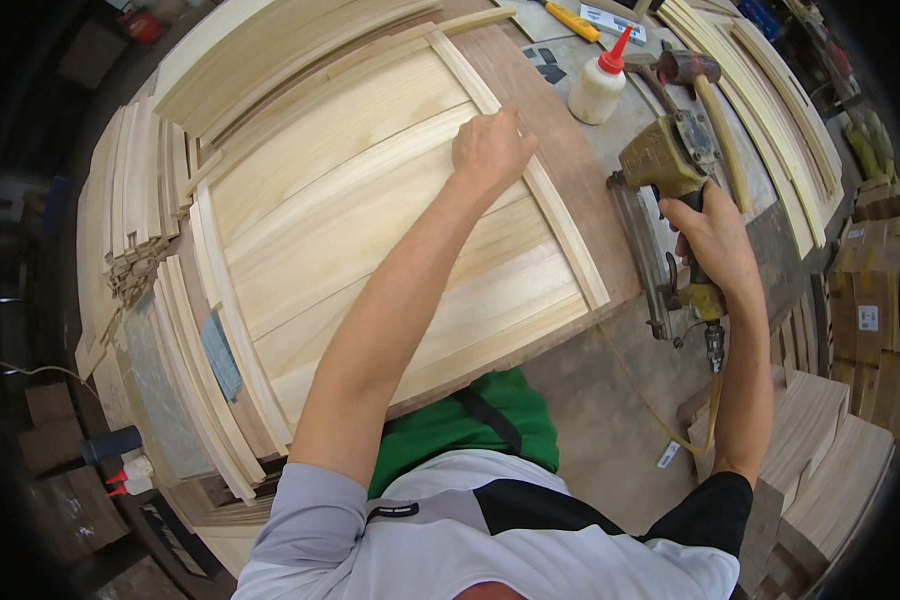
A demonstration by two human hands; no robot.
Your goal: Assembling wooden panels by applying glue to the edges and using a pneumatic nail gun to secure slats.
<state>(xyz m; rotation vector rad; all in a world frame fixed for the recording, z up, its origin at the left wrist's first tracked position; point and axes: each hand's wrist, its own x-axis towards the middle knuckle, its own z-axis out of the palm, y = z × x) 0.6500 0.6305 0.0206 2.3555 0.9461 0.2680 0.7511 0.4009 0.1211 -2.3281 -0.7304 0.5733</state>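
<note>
A pale wooden panel (360,225) of several boards lies on the bench before me, with a narrow wooden strip (562,225) along its right side. My left hand (492,150) reaches across the panel, its fingers curled closed at this strip's upper part; the fingertips are partly hidden. In my right hand (712,240) is a worn yellow-and-black nail gun (662,158), held by its handle at the right of the panel, apart from the wood. An air hose fitting (714,345) joins the handle's lower end. Another strip (232,290) runs along the panel's left side.
A white glue bottle (598,92) with a red nozzle and a hammer (722,130) lie beyond the nail gun. A yellow-handled cutter (572,20) is at the back. Wood strips (135,180) are stacked left; boards (835,470) stand at lower right. A thin hose (660,420) hangs by the bench.
</note>
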